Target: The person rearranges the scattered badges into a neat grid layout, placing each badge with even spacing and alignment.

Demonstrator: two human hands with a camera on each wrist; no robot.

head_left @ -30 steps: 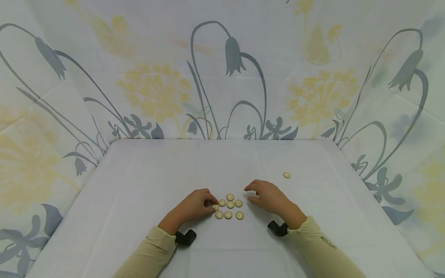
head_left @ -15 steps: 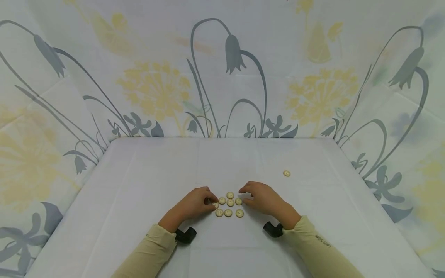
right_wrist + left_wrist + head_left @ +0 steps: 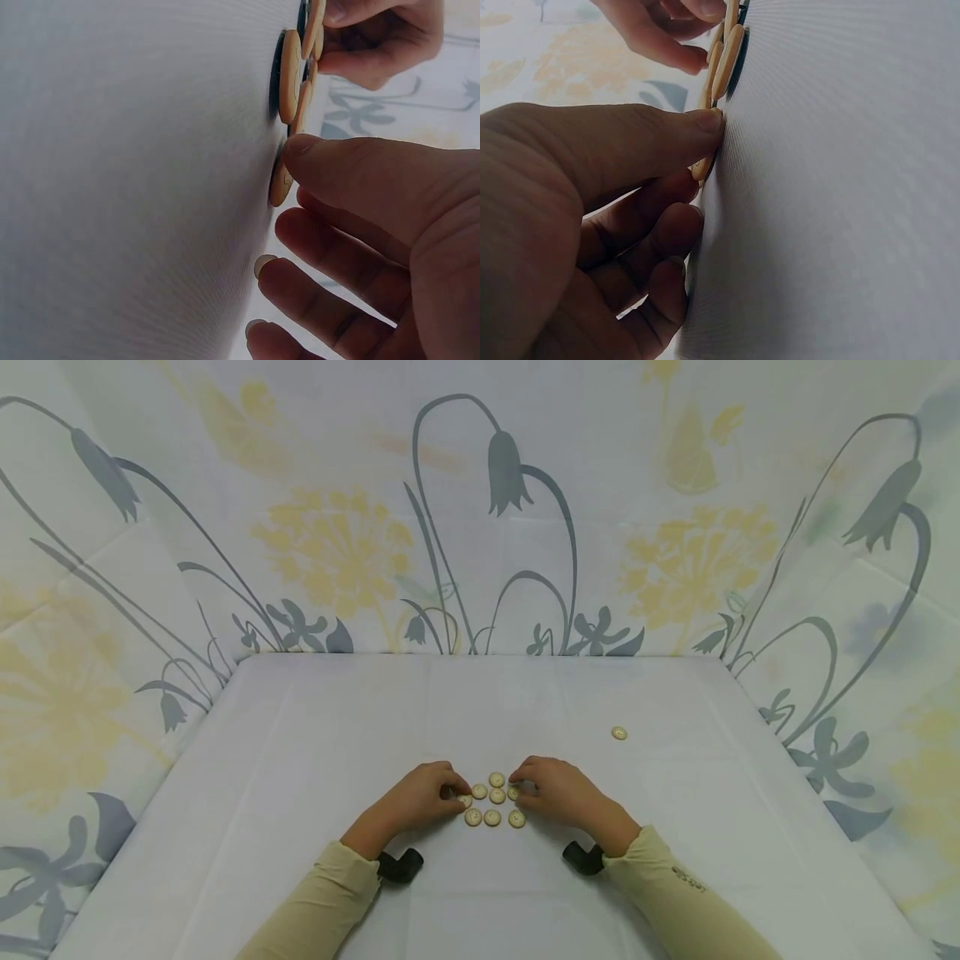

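Several round, pale wooden discs with thin dark marks lie in a tight cluster on the white cloth. My left hand (image 3: 420,797) pinches the leftmost disc (image 3: 465,802) between thumb and forefinger; in the left wrist view the thumb covers much of that disc (image 3: 698,169). From the other side, my right hand (image 3: 561,793) holds the rightmost upper disc (image 3: 513,793) by its edge. Its thumb lies on the near rim of this disc (image 3: 280,185) in the right wrist view. Between the hands are a top disc (image 3: 497,780) and a centre disc (image 3: 497,796).
One separate disc (image 3: 618,733) lies farther back to the right. The cluster's front row includes a disc (image 3: 516,819) near the right thumb. White cloth (image 3: 360,710) covers the table, and a flower-patterned curtain (image 3: 480,527) rises behind and at both sides.
My right hand has moved left to the cluster, and its fingers have come round the rightmost upper disc. The left hand has kept its pinch in the same place.
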